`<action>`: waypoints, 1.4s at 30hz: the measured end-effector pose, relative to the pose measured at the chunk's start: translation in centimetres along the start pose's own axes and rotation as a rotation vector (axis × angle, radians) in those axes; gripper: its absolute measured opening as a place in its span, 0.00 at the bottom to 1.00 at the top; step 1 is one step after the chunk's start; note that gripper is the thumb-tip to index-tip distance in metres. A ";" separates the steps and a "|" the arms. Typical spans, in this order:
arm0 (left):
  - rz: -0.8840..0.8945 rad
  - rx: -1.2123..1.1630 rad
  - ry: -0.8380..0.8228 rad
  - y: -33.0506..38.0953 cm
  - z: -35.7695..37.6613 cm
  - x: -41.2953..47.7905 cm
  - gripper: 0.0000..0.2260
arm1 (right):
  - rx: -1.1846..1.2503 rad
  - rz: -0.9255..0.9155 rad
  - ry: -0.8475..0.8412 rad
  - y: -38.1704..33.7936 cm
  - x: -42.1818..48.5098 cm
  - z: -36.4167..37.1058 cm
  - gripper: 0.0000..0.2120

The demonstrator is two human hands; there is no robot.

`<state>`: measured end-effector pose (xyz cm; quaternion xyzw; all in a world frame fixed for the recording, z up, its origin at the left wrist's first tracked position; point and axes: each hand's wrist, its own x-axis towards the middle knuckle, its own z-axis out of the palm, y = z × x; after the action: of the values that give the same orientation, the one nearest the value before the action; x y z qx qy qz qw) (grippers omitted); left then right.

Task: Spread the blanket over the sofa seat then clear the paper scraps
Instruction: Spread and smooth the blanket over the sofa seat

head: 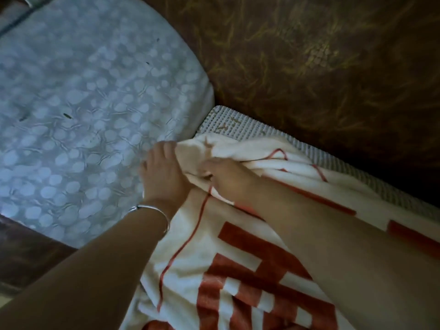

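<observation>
Head view. The blanket (pixel 214 258) lies along the sofa seat (pixel 238 126), its corner bunched at the seat's left end. Our left hand (pixel 159 172) and right hand (pixel 228 179) both grip that bunch. We judge it soft, light and limp, best held by corners and hem.

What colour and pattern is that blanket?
The blanket is cream-white with bold red blocky shapes and a thin red line, seen in the head view.
</observation>
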<state>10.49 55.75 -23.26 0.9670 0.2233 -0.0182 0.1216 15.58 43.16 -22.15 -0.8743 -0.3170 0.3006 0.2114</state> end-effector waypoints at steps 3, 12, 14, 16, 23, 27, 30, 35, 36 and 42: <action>0.252 -0.040 -0.065 2.6 1.1 0.3 0.28 | -0.109 0.097 0.201 3.2 -1.8 -0.2 0.24; 0.188 0.003 -0.557 7.3 4.3 3.0 0.20 | -0.212 0.765 0.201 9.7 -3.3 -3.6 0.18; 0.047 -0.089 -0.421 6.7 3.8 4.2 0.18 | -0.272 0.679 0.381 8.9 -2.5 -4.3 0.15; -0.225 -0.280 -0.256 5.8 3.1 5.9 0.19 | -0.190 0.547 0.521 8.0 -1.1 -4.4 0.16; 0.042 -0.168 -0.024 9.3 3.1 2.7 0.20 | 0.110 0.317 0.222 6.2 -1.6 -2.7 0.30; 0.678 0.201 0.127 13.4 4.2 -0.1 0.21 | -0.048 0.717 0.461 10.3 -6.4 -3.5 0.24; 0.815 0.243 -0.272 16.9 5.3 -2.1 0.24 | -0.090 0.844 0.340 13.4 -10.2 -3.4 0.22; 0.491 0.506 -0.460 21.5 5.4 -5.3 0.24 | 0.119 0.625 0.371 16.4 -16.5 -3.5 0.20; 0.542 0.503 -0.425 22.8 5.4 -6.3 0.24 | 0.132 0.646 0.404 17.2 -18.3 -3.7 0.20; 0.814 0.332 -0.484 33.8 7.5 -15.5 0.22 | 0.136 0.777 0.452 23.1 -30.1 -4.3 0.17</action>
<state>11.40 17.84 -21.46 0.9500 -0.2125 -0.2283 0.0118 9.68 5.52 -20.21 -0.9563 0.1093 0.1795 0.2035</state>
